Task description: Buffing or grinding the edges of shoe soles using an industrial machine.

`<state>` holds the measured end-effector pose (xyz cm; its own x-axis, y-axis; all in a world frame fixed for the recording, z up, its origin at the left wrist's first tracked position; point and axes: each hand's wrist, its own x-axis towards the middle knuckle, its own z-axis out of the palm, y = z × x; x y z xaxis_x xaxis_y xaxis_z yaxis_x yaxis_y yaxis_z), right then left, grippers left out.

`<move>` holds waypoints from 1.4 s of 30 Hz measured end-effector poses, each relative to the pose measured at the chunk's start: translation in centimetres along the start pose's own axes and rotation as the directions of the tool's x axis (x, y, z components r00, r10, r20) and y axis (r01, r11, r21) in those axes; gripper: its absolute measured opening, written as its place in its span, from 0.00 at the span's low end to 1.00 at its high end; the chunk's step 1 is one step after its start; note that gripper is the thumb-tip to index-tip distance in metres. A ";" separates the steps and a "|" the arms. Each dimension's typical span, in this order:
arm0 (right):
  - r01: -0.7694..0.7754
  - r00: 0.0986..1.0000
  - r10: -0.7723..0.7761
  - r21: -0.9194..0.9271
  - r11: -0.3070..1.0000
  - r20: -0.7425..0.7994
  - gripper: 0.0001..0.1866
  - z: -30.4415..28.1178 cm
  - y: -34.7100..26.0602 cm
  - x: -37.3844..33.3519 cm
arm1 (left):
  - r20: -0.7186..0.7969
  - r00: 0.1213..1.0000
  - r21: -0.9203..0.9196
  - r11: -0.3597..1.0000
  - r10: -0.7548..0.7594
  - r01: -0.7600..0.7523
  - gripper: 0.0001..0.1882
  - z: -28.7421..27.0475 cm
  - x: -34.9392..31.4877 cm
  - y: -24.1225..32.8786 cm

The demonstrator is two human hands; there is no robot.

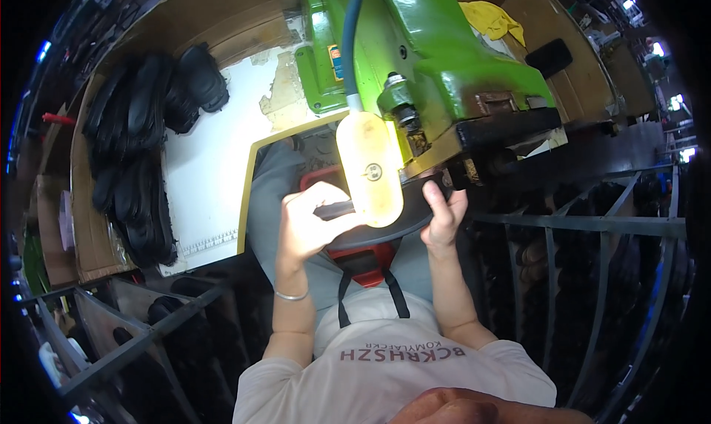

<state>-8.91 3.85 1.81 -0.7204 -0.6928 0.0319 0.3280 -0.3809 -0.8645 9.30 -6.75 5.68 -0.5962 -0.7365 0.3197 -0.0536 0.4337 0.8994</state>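
My left hand [315, 220] is closed, thumb and fingers pinching one end of a black shoe sole [335, 210]. The middle of that piece is hidden behind a pale yellow oval lamp head [370, 171]. On the far side of the lamp, my right hand [444, 215] has its thumb up and fingers curled at a dark edge just below the machine head, seemingly the same sole's other end. Above both hands stands a green machine [459, 61] with a metal arm reaching down beside the lamp. A dark curved plate [404, 228] lies beneath the hands.
Many black soles [133, 142] are heaped at the left of a white tabletop [211, 154], inside cardboard walls [159, 25]. A yellow cloth [495, 20] lies in a box at the upper right. Metal racks [592, 224] stand on both sides of me.
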 end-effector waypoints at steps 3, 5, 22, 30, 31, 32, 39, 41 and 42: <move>0.054 0.995 -0.046 -0.089 0.995 0.091 0.23 1.4 0.2 -0.5 | -0.038 0.974 -0.079 0.973 -0.222 0.219 0.15 -0.8 -3.2 -1.1; -0.025 0.984 0.042 -0.103 0.994 0.172 0.23 1.4 0.5 -0.6 | -0.066 0.947 -0.185 0.937 -0.314 0.297 0.15 -0.4 -5.9 -1.7; -0.486 0.811 0.542 -0.261 0.834 0.222 0.23 -6.5 2.0 -10.4 | -0.147 0.970 -0.108 0.978 -0.193 0.178 0.07 10.3 -0.2 -0.4; -0.508 0.833 0.523 -0.128 0.852 0.180 0.19 -10.4 -1.5 -10.6 | -0.251 0.932 -0.205 0.955 -0.263 0.215 0.04 11.4 -3.0 -3.0; -0.456 0.872 0.470 -0.119 0.882 0.137 0.19 -10.5 -1.5 -10.2 | -0.261 0.926 -0.241 0.948 -0.272 0.210 0.04 11.3 -3.2 -2.8; -0.451 0.874 0.459 -0.087 0.889 0.160 0.21 -11.7 -1.0 -10.0 | -0.272 0.921 -0.276 0.939 -0.280 0.205 0.05 11.3 -3.3 -2.5; -0.581 0.787 0.592 -0.115 0.806 0.174 0.21 -9.7 1.4 -11.7 | -0.097 0.951 -0.321 0.913 -0.294 0.249 0.06 11.6 -0.4 0.0; -0.572 0.790 0.582 -0.107 0.813 0.192 0.19 -9.2 0.6 -11.5 | -0.234 0.952 -0.146 0.975 -0.199 0.168 0.05 11.9 -1.1 -1.4; -0.561 0.807 0.566 -0.084 0.824 0.168 0.20 -8.9 -0.4 -11.3 | -0.237 0.951 -0.145 0.975 -0.201 0.170 0.05 12.0 -1.5 -2.2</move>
<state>-6.35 17.25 -2.71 -0.2928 -0.8776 -0.3796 0.6226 0.1264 -0.7723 0.74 -0.33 -0.33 -0.3661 -0.9101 0.1940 -0.0370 0.2226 0.9742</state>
